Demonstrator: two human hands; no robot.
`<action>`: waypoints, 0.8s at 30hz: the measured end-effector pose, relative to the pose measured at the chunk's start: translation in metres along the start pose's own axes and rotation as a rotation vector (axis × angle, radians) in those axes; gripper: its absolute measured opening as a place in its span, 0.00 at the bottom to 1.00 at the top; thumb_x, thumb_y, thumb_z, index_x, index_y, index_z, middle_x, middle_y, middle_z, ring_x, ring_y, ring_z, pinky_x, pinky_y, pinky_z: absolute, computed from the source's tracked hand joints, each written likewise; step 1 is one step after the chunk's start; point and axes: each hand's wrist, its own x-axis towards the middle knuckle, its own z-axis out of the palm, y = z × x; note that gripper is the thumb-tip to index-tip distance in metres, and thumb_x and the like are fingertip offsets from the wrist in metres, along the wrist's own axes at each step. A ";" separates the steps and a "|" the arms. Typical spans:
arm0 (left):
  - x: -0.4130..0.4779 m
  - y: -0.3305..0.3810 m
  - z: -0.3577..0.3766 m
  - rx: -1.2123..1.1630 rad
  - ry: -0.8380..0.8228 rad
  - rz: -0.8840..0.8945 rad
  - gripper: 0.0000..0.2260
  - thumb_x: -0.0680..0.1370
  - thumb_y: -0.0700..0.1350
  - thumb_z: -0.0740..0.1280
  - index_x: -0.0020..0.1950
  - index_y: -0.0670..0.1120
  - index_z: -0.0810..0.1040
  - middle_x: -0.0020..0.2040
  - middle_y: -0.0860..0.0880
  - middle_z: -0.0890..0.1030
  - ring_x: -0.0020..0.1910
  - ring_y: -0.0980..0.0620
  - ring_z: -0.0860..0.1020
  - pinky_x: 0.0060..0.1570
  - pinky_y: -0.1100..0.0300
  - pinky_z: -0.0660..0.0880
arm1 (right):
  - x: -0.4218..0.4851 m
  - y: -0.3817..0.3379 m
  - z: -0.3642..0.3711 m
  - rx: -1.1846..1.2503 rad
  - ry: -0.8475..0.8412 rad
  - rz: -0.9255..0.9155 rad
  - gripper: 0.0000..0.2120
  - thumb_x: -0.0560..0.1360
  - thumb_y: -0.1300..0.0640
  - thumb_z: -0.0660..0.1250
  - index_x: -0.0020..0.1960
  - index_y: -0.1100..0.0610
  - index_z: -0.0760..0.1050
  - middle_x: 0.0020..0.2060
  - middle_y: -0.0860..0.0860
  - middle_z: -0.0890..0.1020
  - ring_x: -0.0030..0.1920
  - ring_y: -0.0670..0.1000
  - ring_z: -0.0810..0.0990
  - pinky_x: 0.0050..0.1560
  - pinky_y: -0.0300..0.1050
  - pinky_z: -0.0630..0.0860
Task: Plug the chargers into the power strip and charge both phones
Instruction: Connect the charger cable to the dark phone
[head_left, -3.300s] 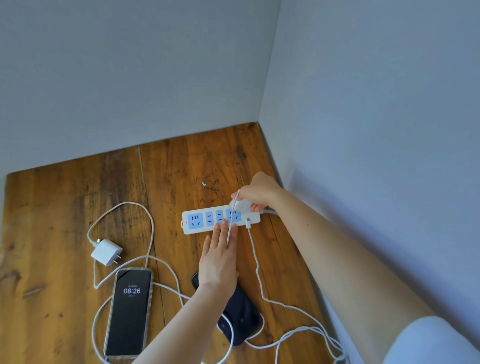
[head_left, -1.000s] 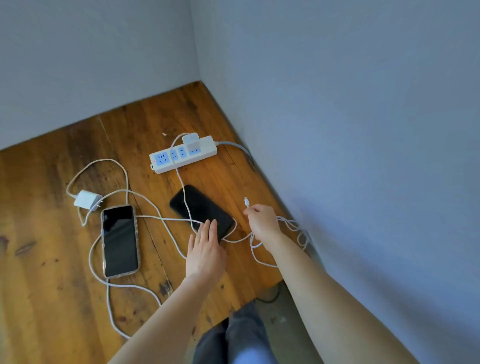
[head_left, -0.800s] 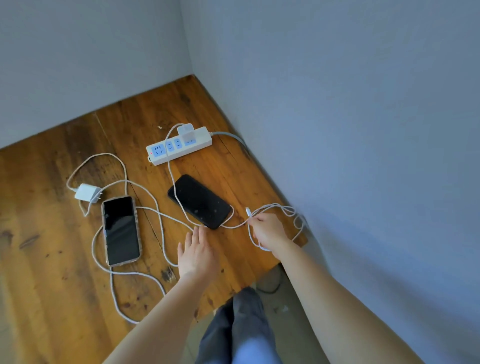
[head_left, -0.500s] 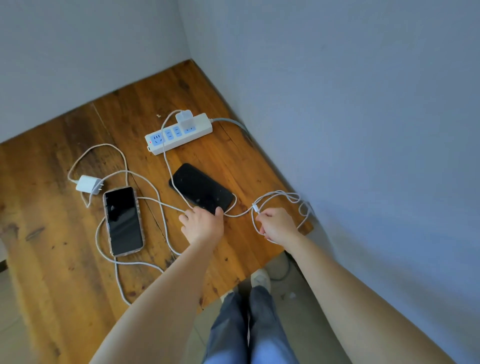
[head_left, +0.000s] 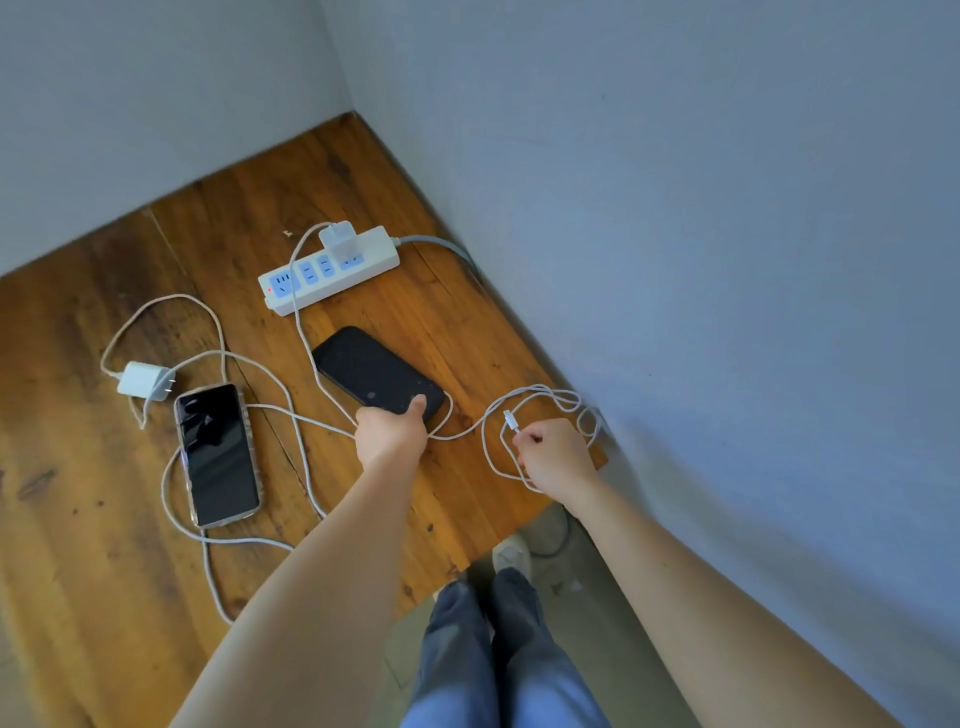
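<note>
A white power strip (head_left: 363, 267) lies near the wall corner with one white charger (head_left: 336, 239) plugged into its right end. My left hand (head_left: 390, 431) grips the near end of the dark phone (head_left: 371, 371), thumb on its screen. My right hand (head_left: 556, 454) pinches that charger's white cable just below its connector tip (head_left: 510, 419), a little to the right of the dark phone. A second white charger (head_left: 144, 380) lies unplugged at the left, beside a clear-cased phone (head_left: 217, 452) with a dark screen.
The wooden table (head_left: 104, 545) sits in a corner between grey walls (head_left: 675, 260). Loose white cable loops (head_left: 291, 415) cross the table between the phones and bunch at the right edge (head_left: 566, 400). My legs and shoe (head_left: 511, 553) show below the table's front edge.
After plugging the charger into the strip, my right hand drew back along its cable to the connector end. My left hand left the strip and closed on the dark phone's near end.
</note>
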 end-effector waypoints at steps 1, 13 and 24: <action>-0.001 0.000 -0.002 -0.033 0.006 0.029 0.20 0.74 0.55 0.68 0.58 0.42 0.73 0.50 0.44 0.80 0.37 0.48 0.76 0.30 0.58 0.71 | -0.001 -0.002 -0.002 -0.006 0.012 -0.002 0.13 0.79 0.58 0.60 0.43 0.63 0.80 0.38 0.58 0.82 0.31 0.48 0.75 0.31 0.39 0.71; -0.095 0.017 -0.081 -0.792 -0.630 -0.251 0.12 0.75 0.44 0.70 0.55 0.42 0.74 0.43 0.42 0.85 0.40 0.52 0.84 0.26 0.66 0.72 | -0.070 -0.052 -0.058 0.151 0.116 -0.240 0.16 0.79 0.49 0.58 0.40 0.53 0.80 0.27 0.47 0.76 0.28 0.43 0.74 0.31 0.36 0.71; -0.143 0.005 -0.109 -0.824 -0.746 -0.095 0.15 0.75 0.43 0.68 0.60 0.39 0.74 0.50 0.40 0.84 0.37 0.53 0.78 0.27 0.68 0.73 | -0.127 -0.082 -0.075 0.116 0.053 -0.444 0.12 0.75 0.52 0.66 0.35 0.55 0.81 0.32 0.59 0.81 0.31 0.48 0.74 0.34 0.43 0.72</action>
